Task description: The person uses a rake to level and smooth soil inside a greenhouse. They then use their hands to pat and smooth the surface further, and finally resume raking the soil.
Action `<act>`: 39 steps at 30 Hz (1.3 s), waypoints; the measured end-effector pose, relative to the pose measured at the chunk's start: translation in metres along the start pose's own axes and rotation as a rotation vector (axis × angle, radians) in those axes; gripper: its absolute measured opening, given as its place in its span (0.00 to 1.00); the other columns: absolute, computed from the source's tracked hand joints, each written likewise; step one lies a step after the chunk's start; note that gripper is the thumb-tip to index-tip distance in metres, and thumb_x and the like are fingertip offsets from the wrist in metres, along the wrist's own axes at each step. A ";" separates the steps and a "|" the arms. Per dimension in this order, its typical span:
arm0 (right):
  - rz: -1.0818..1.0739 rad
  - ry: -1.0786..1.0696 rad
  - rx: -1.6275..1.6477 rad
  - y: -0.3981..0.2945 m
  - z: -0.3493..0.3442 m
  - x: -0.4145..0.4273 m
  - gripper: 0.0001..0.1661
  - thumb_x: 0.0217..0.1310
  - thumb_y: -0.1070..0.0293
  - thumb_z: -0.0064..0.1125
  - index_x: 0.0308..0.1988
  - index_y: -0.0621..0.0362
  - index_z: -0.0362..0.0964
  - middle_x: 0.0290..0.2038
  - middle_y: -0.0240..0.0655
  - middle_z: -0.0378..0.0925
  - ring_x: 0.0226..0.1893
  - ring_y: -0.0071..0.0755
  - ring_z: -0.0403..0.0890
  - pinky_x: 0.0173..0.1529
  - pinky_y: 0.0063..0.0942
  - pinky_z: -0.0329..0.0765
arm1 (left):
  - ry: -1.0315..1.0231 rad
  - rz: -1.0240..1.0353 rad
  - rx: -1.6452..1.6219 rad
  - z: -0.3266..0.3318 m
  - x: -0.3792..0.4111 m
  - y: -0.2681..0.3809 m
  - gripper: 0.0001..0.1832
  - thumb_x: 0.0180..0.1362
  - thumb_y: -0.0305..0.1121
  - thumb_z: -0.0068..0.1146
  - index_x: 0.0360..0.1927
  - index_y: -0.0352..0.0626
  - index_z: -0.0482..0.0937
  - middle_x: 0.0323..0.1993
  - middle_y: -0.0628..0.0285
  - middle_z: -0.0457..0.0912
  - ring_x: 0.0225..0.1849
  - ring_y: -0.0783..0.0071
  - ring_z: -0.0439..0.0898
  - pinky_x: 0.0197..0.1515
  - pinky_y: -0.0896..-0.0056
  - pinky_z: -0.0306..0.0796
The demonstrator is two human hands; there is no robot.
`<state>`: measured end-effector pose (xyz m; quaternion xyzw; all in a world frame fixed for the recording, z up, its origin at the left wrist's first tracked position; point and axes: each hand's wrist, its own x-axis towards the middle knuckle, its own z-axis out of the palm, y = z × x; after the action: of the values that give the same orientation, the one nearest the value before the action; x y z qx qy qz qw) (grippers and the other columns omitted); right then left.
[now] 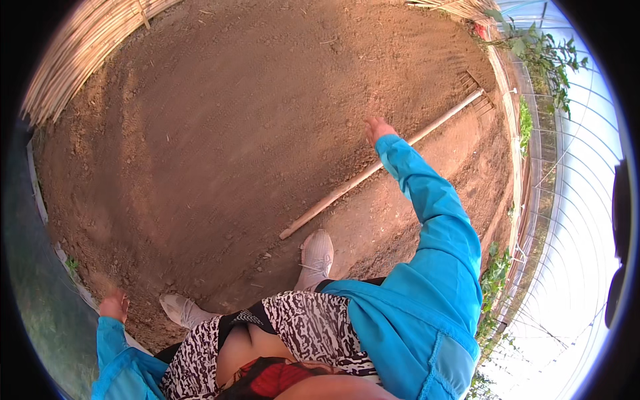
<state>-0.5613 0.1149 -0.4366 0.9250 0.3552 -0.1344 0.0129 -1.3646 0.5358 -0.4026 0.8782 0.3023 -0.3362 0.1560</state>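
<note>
A rake with a long wooden handle (345,188) lies slantwise on the brown soil (235,125), its toothed head (477,94) at the upper right. Above the soil, my right hand (378,130) reaches out beside the handle, fingers apart, holding nothing; its blue sleeve passes over the handle. At the lower left, my left hand (115,305) hangs near the bed's edge, somewhat blurred, and I see nothing in it. Between the hands are my two light shoes, one (318,252) close to the handle's lower end, the other (179,307) farther left.
Reed matting (95,47) borders the soil at the upper left, with more (460,6) at the top right. A pale edging strip (70,265) runs along the left. Green leafy plants (545,57) and a hooped greenhouse frame (575,165) stand on the right.
</note>
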 end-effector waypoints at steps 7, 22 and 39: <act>0.015 -0.441 0.113 -0.042 0.055 -0.285 0.28 0.51 0.63 0.58 0.54 0.49 0.66 0.54 0.44 0.68 0.53 0.52 0.71 0.55 0.41 0.71 | 0.276 0.911 0.284 -0.085 0.136 0.191 0.21 0.44 0.31 0.58 0.46 0.43 0.75 0.53 0.58 0.70 0.60 0.57 0.63 0.58 0.55 0.61; 0.405 -0.123 0.187 -0.064 0.124 -0.308 0.49 0.47 0.61 0.65 0.66 0.46 0.47 0.64 0.56 0.52 0.61 0.61 0.60 0.61 0.47 0.63 | 0.513 0.310 -0.161 -0.006 0.223 0.300 0.37 0.53 0.41 0.59 0.66 0.51 0.57 0.69 0.65 0.52 0.71 0.63 0.47 0.69 0.43 0.41; 0.484 -0.349 0.296 -0.067 0.137 -0.297 0.58 0.46 0.60 0.69 0.69 0.50 0.38 0.67 0.62 0.29 0.68 0.64 0.39 0.68 0.45 0.50 | 0.429 0.314 -0.144 -0.001 0.244 0.297 0.37 0.54 0.53 0.56 0.66 0.59 0.56 0.68 0.67 0.54 0.70 0.61 0.50 0.66 0.39 0.44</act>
<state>-0.8493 -0.0454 -0.4876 0.9374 0.0942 -0.3341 -0.0295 -1.0311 0.4120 -0.5484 0.9521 0.2118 -0.0920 0.2004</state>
